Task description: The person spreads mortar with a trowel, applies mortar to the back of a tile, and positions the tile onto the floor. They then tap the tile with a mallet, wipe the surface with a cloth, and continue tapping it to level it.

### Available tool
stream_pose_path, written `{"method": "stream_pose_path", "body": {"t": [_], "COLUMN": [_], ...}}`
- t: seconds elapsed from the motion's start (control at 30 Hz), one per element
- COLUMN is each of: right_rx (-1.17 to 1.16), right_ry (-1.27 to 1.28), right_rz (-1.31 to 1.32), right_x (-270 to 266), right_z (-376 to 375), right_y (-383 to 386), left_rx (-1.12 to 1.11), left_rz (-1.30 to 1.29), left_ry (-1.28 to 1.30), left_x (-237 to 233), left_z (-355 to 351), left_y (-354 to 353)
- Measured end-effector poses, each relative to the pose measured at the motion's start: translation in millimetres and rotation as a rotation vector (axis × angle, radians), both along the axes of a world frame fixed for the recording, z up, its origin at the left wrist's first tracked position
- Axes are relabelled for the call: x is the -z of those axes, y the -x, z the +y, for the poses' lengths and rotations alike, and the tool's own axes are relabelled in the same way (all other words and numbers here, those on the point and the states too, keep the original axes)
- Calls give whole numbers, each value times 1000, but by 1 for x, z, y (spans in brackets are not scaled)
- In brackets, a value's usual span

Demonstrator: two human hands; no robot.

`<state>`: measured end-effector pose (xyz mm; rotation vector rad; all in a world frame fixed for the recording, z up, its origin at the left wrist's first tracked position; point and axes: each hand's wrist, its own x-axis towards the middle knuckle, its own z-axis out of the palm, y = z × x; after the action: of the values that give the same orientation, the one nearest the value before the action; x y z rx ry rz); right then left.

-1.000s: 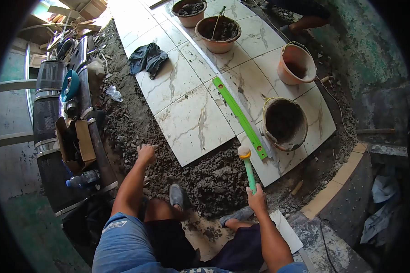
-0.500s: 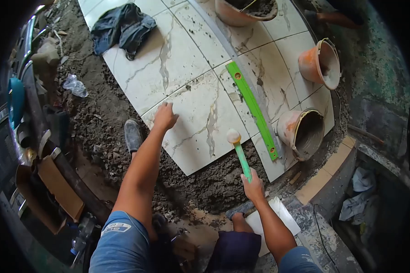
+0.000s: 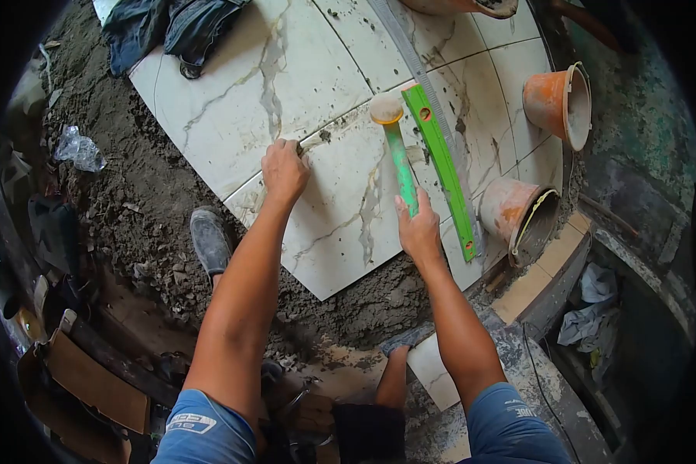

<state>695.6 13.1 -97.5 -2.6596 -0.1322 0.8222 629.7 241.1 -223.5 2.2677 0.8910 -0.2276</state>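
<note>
My right hand grips the green handle of a rubber mallet, whose pale head hovers over the joint at the far edge of the nearest marble-look tile. My left hand presses on that tile's far left edge, fingers curled at the joint with what looks like a small tool tip beside them. A long green spirit level lies on the tiles just right of the mallet.
Two orange buckets stand at the right, and dark cloth lies on the far tiles. Wet mortar borders the tiles on the left and near side. My shoe rests in it. Cardboard and clutter sit lower left.
I have leaned further forward. My left hand slid up to the tile's far edge, and my right hand carried the mallet forward over the joint beside the level.
</note>
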Motion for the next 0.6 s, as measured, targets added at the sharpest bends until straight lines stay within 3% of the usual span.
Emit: {"method": "stream_pose_path", "body": {"t": [0.27, 0.37, 0.53, 0.6], "right_rx": [35, 58, 168, 256], "right_ry": [-198, -81, -151, -295], "right_rz": [-268, -179, -226, -315], "right_x": [49, 92, 92, 85], "right_z": [14, 0, 2, -6], "right_y": [2, 18, 30, 41], "left_rx": [36, 31, 33, 41], "left_rz": [-42, -61, -75, -68], "left_ry": [-88, -131, -154, -150], "left_x": [15, 20, 20, 22], "left_z": [0, -3, -4, -5], "left_y": [2, 3, 5, 4]}}
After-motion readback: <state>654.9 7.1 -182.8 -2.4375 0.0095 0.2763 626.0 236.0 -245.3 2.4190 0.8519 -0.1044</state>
